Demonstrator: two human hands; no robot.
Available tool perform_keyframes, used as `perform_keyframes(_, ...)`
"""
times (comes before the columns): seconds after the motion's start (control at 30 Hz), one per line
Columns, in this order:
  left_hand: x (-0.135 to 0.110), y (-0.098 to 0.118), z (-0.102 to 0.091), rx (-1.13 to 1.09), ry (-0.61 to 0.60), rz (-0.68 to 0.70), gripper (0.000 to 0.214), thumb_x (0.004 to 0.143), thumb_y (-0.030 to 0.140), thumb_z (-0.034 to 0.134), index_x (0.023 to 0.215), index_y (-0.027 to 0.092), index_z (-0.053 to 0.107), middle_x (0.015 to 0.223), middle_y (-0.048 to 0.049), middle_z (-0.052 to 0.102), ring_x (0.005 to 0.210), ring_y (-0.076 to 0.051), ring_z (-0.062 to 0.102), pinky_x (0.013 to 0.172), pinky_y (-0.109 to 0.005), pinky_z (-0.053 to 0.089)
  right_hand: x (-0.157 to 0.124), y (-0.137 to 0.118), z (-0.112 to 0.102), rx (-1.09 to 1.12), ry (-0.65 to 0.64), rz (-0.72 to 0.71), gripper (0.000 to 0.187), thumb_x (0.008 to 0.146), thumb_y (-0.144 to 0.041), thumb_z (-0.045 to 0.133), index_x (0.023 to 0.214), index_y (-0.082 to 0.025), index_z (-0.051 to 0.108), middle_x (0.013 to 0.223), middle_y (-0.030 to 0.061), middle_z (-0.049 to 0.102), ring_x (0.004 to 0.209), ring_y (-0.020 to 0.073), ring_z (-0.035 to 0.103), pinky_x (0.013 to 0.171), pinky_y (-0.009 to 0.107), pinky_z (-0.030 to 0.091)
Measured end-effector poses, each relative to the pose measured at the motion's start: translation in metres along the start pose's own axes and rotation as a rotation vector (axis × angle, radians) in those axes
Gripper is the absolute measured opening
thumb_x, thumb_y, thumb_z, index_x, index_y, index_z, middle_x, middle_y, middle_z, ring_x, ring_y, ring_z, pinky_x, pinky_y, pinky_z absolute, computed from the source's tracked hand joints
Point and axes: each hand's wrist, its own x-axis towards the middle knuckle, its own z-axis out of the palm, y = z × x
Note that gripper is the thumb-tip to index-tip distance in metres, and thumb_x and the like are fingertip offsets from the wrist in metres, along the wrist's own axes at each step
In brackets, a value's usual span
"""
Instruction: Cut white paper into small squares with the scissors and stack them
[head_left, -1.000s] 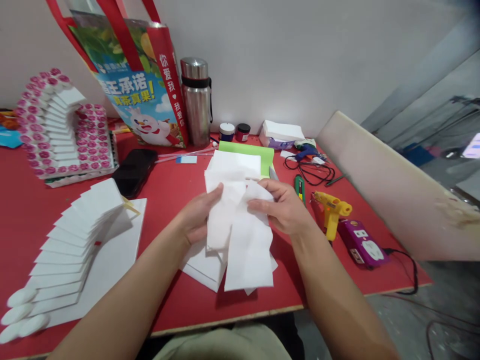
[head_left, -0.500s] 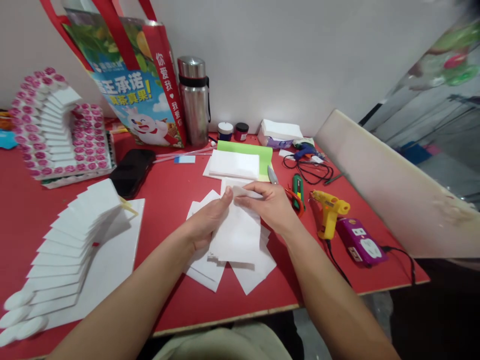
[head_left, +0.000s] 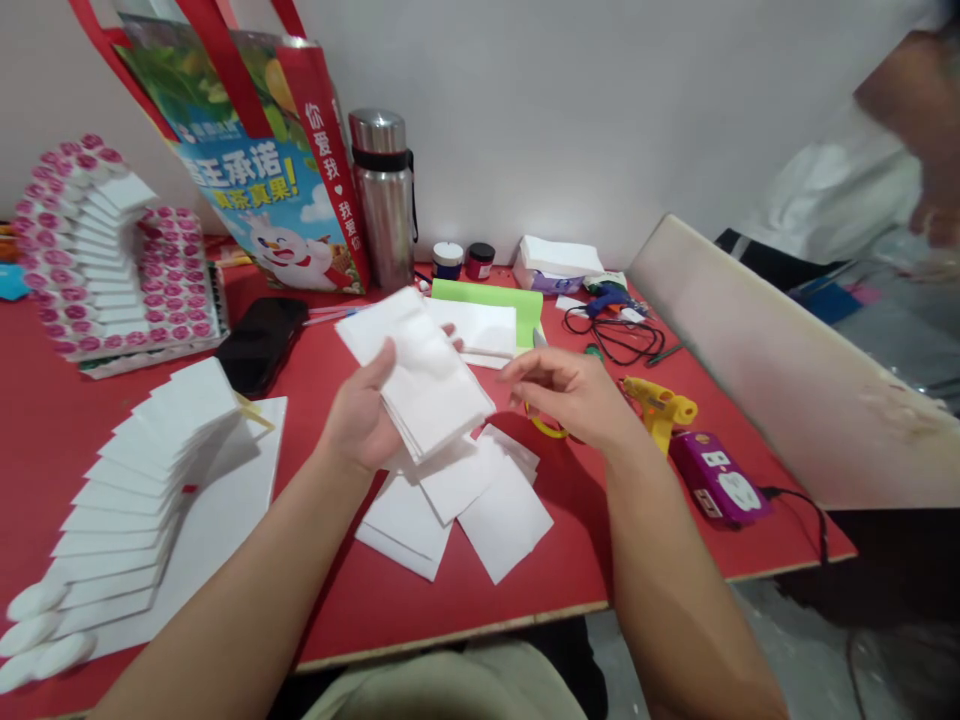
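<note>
My left hand (head_left: 364, 415) grips a stack of white paper sheets (head_left: 427, 380), thumb on top and fingers underneath, holding it tilted above the table. To its right, apart from the stack, my right hand (head_left: 574, 395) hovers with loosely curled fingers apart and nothing visible in them. Several loose white sheets (head_left: 506, 525) lie overlapping on the red table below. Behind the stack, more white paper (head_left: 491, 328) rests on a light green sheet (head_left: 531, 312). Scissors with a yellow-orange handle (head_left: 546, 428) are partly hidden by my right hand.
A yellow glue gun (head_left: 658, 405) and a purple power strip (head_left: 724, 480) sit at right. Fanned white pieces (head_left: 139, 480) stand on a board at left, near a black phone (head_left: 262, 340). A steel flask (head_left: 384, 210) and shopping bag (head_left: 262, 190) stand behind. Another person's arm (head_left: 911, 120) shows at upper right.
My left hand has lifted and turned the paper stack up to the left. My right hand has let go of the paper and moved right. A person's arm has appeared at upper right.
</note>
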Motion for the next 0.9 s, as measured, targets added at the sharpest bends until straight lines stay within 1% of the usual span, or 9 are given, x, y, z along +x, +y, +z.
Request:
perform_keyframes(0.1, 0.000, 0.014, -0.002, -0.140, -0.011, 0.171, 0.053, 0.107, 0.043, 0.034, 0.150, 0.017, 0.051, 0.135, -0.0108, 0.070, 0.134, -0.030, 0.060, 0.111, -0.050, 0.049, -0.002, -0.002, -0.013, -0.256, -0.310, -0.115, 0.020, 0.084, -0.016, 0.069, 0.102, -0.023, 0.075, 0.114, 0.0060, 0.073, 0.100, 0.0204, 0.068, 0.081, 0.033, 0.056)
perform_keyframes(0.17, 0.000, 0.019, -0.003, -0.170, -0.011, 0.241, 0.054, 0.108, 0.044, 0.031, 0.153, 0.018, 0.048, 0.138, -0.0111, 0.068, 0.137, -0.029, 0.057, 0.113, -0.049, 0.048, 0.000, 0.001, -0.007, -0.375, -0.401, -0.161, 0.029, 0.083, -0.012, 0.070, 0.110, -0.024, 0.074, 0.117, 0.0069, 0.071, 0.111, 0.0232, 0.065, 0.093, 0.038, 0.053)
perform_keyframes(0.27, 0.000, 0.022, -0.005, -0.185, 0.015, 0.331, 0.054, 0.109, 0.041, 0.029, 0.153, 0.016, 0.046, 0.140, -0.0129, 0.067, 0.140, -0.027, 0.054, 0.116, -0.046, 0.045, 0.006, 0.011, 0.014, -0.479, -0.301, -0.146, 0.028, 0.086, -0.013, 0.068, 0.113, -0.018, 0.072, 0.114, 0.0105, 0.071, 0.105, 0.0249, 0.066, 0.094, 0.041, 0.053)
perform_keyframes(0.33, 0.000, 0.023, -0.005, -0.191, 0.034, 0.368, 0.054, 0.109, 0.041, 0.029, 0.153, 0.015, 0.047, 0.140, -0.0134, 0.067, 0.141, -0.026, 0.053, 0.117, -0.045, 0.044, 0.009, 0.018, 0.028, -0.502, -0.225, -0.203, 0.028, 0.087, -0.011, 0.065, 0.115, -0.016, 0.070, 0.115, 0.0127, 0.070, 0.108, 0.0266, 0.064, 0.096, 0.044, 0.052)
perform_keyframes(0.47, -0.001, 0.023, -0.002, -0.203, 0.033, 0.359, 0.054, 0.109, 0.041, 0.028, 0.152, 0.015, 0.047, 0.141, -0.0130, 0.066, 0.142, -0.026, 0.051, 0.116, -0.045, 0.046, 0.011, 0.027, 0.043, -0.475, -0.359, -0.367, 0.041, 0.084, -0.002, 0.062, 0.121, -0.018, 0.069, 0.136, 0.0132, 0.064, 0.128, 0.0274, 0.057, 0.108, 0.046, 0.046)
perform_keyframes(0.57, -0.001, 0.021, 0.000, -0.208, 0.032, 0.347, 0.053, 0.109, 0.039, 0.028, 0.151, 0.014, 0.049, 0.140, -0.0120, 0.067, 0.140, -0.025, 0.054, 0.114, -0.044, 0.048, 0.015, 0.033, 0.051, -0.463, -0.365, -0.357, 0.035, 0.085, -0.002, 0.060, 0.114, -0.018, 0.072, 0.127, 0.0119, 0.071, 0.119, 0.0264, 0.063, 0.103, 0.044, 0.049)
perform_keyframes(0.7, 0.001, 0.020, -0.003, -0.194, 0.043, 0.340, 0.053, 0.109, 0.041, 0.031, 0.150, 0.013, 0.051, 0.138, -0.0138, 0.068, 0.137, -0.027, 0.057, 0.112, -0.043, 0.049, 0.019, 0.033, 0.049, -0.335, -0.262, -0.265, 0.016, 0.091, -0.013, 0.060, 0.095, -0.017, 0.075, 0.102, 0.0098, 0.078, 0.096, 0.0232, 0.071, 0.090, 0.039, 0.053)
perform_keyframes(0.8, 0.005, 0.021, -0.008, -0.179, 0.127, 0.382, 0.051, 0.107, 0.039, 0.037, 0.148, 0.014, 0.052, 0.134, -0.0131, 0.070, 0.134, -0.027, 0.060, 0.113, -0.042, 0.049, 0.013, 0.022, 0.031, -0.074, -0.153, -0.133, 0.006, 0.087, -0.024, 0.070, 0.091, -0.020, 0.072, 0.103, 0.0067, 0.078, 0.096, 0.0221, 0.071, 0.090, 0.039, 0.054)
perform_keyframes(0.9, 0.007, 0.021, -0.012, -0.144, 0.184, 0.308, 0.049, 0.106, 0.040, 0.041, 0.144, 0.015, 0.056, 0.126, -0.0126, 0.075, 0.125, -0.028, 0.067, 0.110, -0.046, 0.051, 0.004, 0.008, 0.013, 0.332, -0.114, -0.031, 0.023, 0.078, -0.038, 0.082, 0.085, -0.022, 0.066, 0.087, 0.0024, 0.075, 0.077, 0.0191, 0.070, 0.075, 0.035, 0.057)
